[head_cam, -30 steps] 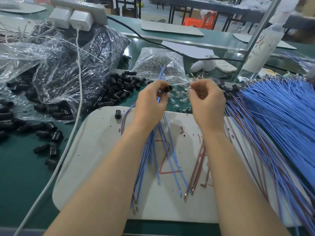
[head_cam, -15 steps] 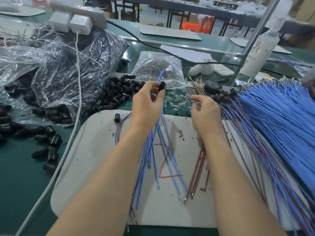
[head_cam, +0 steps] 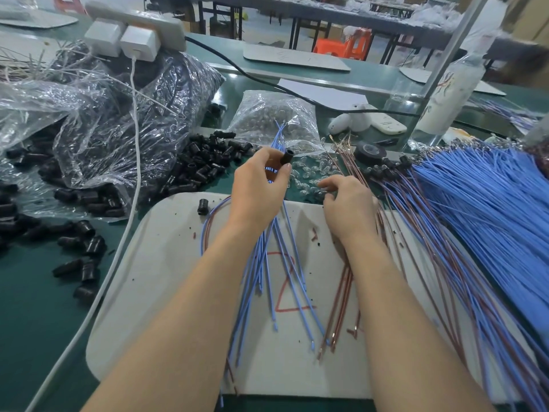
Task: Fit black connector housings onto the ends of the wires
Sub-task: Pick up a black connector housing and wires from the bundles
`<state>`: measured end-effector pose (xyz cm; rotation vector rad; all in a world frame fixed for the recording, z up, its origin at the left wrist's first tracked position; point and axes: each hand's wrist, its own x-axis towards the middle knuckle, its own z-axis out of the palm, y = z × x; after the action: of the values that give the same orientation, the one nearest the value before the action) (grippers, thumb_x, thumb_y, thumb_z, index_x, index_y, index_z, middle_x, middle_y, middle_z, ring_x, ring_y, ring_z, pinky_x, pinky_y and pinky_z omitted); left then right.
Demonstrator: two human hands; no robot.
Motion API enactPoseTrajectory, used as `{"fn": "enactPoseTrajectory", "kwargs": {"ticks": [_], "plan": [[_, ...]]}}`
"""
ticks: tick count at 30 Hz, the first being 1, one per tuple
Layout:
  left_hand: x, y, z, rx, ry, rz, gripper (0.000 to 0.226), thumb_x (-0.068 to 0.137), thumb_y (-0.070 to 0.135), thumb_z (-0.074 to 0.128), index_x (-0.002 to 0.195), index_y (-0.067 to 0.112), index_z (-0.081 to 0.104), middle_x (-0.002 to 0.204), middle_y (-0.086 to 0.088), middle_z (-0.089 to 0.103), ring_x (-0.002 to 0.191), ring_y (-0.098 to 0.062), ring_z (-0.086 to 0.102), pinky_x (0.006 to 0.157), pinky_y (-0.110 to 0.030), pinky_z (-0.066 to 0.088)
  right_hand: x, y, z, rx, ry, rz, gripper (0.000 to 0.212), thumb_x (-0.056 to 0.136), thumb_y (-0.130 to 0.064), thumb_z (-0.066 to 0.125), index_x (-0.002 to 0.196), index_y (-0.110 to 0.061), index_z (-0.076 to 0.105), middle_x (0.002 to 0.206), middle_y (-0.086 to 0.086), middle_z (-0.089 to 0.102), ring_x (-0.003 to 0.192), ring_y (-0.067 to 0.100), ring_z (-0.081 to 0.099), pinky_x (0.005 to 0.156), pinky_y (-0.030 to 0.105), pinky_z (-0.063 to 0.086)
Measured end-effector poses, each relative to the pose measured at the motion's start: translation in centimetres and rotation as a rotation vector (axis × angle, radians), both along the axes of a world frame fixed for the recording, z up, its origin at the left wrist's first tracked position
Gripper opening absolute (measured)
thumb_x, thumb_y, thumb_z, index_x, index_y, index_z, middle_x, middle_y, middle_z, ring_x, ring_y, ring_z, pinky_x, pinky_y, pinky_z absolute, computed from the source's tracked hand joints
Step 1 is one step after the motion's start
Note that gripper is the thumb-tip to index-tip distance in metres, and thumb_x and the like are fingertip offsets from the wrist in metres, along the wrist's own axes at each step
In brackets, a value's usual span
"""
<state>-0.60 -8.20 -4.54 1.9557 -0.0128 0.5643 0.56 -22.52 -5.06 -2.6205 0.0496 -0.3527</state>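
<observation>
While your left hand (head_cam: 258,185) pinches a black connector housing (head_cam: 287,157) beside its blue wires (head_cam: 279,136), past the far edge of the board (head_cam: 166,263), your right hand (head_cam: 347,203) curls among loose clear parts (head_cam: 309,173); gripping what, I can't tell. Next, feed a wire end squarely into that housing.

**Bench Surface and Load**

The green bench (head_cam: 35,307) carries a white board (head_cam: 166,278) at centre front. Loose black housings (head_cam: 86,251) lie on the bench left of the board and past its far-left corner. Crumpled clear bags (head_cam: 98,138) sit behind them. A white cable (head_cam: 136,162) runs along the board's left edge. Blue wires (head_cam: 490,203) lie massed at right, overlapping the board. A tape roll (head_cam: 370,151) and a bottle (head_cam: 451,96) sit behind the wires.
</observation>
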Motion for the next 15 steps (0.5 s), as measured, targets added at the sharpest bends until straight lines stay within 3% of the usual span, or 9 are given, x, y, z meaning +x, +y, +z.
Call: {"fn": "enactPoseTrajectory", "kwargs": {"ticks": [9, 15], "plan": [[0.1, 0.0, -0.1, 0.029, 0.007, 0.007, 0.012, 0.09, 0.017, 0.06, 0.102, 0.016, 0.063, 0.079, 0.018, 0.058, 0.075, -0.001, 0.055, 0.068, -0.008, 0.042, 0.0, -0.1, 0.2, 0.121, -0.12, 0.026, 0.031, 0.092, -0.005, 0.045, 0.11, -0.014, 0.068, 0.114, 0.008, 0.065, 0.108, 0.027, 0.056, 0.099, 0.047, 0.041], [0.1, -0.1, 0.0, 0.033, 0.027, -0.016, 0.01, 0.09, 0.011, 0.06, 0.099, 0.014, 0.063, 0.083, 0.007, 0.062, 0.082, -0.014, 0.062, 0.072, -0.013, 0.043, 0.3, 1.1, -0.9, -0.077, -0.008, 0.028, 0.025, 0.097, -0.025, 0.05, 0.118, -0.023, 0.062, 0.125, 0.005, 0.052, 0.118, 0.026, 0.041, 0.102, 0.041, 0.027]]}}
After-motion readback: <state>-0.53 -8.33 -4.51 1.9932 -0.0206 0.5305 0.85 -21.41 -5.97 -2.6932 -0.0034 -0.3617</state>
